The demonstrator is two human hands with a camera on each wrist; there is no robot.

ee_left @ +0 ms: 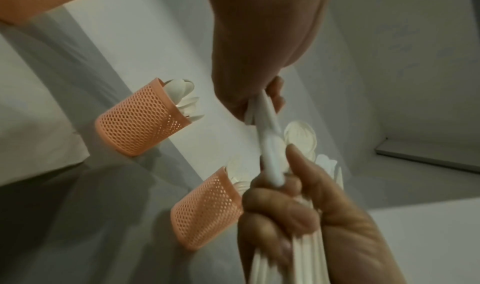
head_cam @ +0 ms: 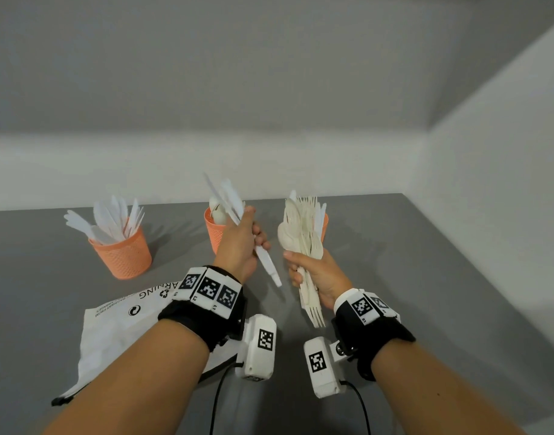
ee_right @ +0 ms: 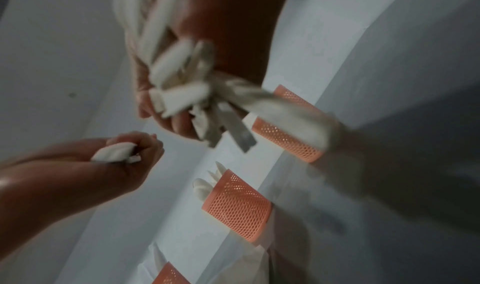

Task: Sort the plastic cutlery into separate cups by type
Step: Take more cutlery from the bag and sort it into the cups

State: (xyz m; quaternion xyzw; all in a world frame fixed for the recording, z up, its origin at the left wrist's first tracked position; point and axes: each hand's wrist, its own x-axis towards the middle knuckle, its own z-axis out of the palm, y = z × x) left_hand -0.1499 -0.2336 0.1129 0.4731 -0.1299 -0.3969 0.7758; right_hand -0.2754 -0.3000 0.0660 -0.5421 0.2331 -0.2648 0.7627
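Observation:
Above the grey table [head_cam: 395, 277], my left hand [head_cam: 245, 238] grips a few white plastic knives [head_cam: 228, 196], blades up and handles slanting down toward my right hand. My right hand [head_cam: 305, 273] grips a thick bundle of cream spoons and forks [head_cam: 300, 233], held upright. Three orange mesh cups stand at the back. The left cup [head_cam: 125, 252] holds white knives, the middle cup [head_cam: 214, 233] holds spoons, and the right cup [head_cam: 324, 224] is mostly hidden behind the bundle. In the left wrist view the knives [ee_left: 269, 136] cross in front of my right hand's thumb [ee_left: 301, 165].
A crumpled white plastic bag [head_cam: 118, 324] with printed warning text lies on the table under my left forearm. White walls close in behind and to the right. Camera cables hang from both wrists.

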